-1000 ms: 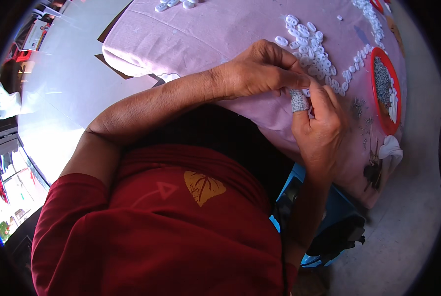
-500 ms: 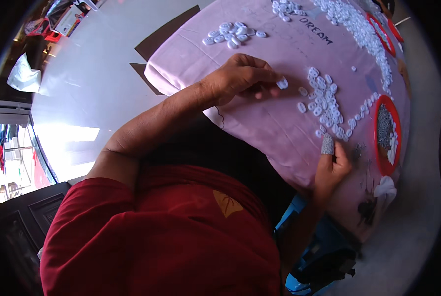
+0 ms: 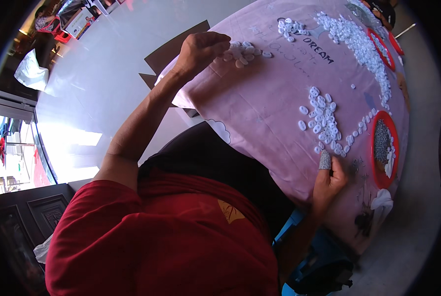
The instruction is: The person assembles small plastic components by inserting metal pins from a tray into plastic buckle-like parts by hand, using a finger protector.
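Observation:
My left hand (image 3: 200,52) is raised over the far-left pile of small white oval plastic pieces (image 3: 248,51), hiding part of it. Its fingers are pinched together, and what they hold, if anything, cannot be seen. At the near right of the pink cloth, my right hand (image 3: 330,181) is curled closed, with a grey wrap (image 3: 324,160) around one digit. Anything between those fingers is hidden. Just beyond it lies the middle pile of white oval pieces (image 3: 324,118), several trailing toward a red tray (image 3: 375,167) with small grey metal bits and some white pieces.
A pink cloth (image 3: 260,113) with handwriting covers the table. Along its far right runs a large heap of white pieces (image 3: 356,42), with another red tray (image 3: 382,52) beside it. A small pile (image 3: 292,28) lies at the back, and a white crumpled cloth (image 3: 381,200) near the right edge.
My left hand has moved away and left, from beside the middle pile to the far-left pile; the white piece in its fingertips no longer shows. My right hand stays near the middle pile.

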{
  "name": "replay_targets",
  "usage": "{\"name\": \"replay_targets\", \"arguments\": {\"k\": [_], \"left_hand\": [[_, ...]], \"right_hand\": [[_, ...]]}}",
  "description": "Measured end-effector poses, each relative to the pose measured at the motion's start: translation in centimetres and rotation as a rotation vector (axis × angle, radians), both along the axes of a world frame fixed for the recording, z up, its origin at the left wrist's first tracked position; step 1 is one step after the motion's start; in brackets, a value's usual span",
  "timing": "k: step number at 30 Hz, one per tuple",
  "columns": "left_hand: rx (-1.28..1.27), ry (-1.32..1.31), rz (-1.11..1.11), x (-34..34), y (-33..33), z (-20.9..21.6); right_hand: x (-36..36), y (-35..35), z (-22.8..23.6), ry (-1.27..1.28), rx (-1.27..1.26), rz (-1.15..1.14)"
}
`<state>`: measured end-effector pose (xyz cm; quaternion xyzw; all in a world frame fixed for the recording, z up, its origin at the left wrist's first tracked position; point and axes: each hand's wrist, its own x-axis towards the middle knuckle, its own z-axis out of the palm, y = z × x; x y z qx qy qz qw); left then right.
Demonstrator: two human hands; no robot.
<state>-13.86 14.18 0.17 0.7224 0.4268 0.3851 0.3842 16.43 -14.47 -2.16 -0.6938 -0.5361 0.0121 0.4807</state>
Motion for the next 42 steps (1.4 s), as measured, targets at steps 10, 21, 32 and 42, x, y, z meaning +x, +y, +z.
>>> {"name": "replay_targets", "arguments": {"k": [10, 21, 32, 42], "left_hand": [[0.258, 0.159, 0.085, -0.6, -2.3, -1.5], [0.427, 0.207, 0.047, 0.3, -2.3, -1.4], [0.384, 0.217, 0.029, -0.1, -2.2, -1.4], [0.353, 0.261, 0.054, 0.0, -2.6, -1.2]], "right_hand": [[-0.2, -0.1, 0.7, 0.012, -0.117, -0.012], [-0.5, 0.3, 1.6, 0.020, -0.071, 0.011], [-0.5, 0.6, 1.3, 0.008, -0.080, 0.007], [-0.1, 0.4, 1.0, 0.027, -0.098, 0.008]]}}
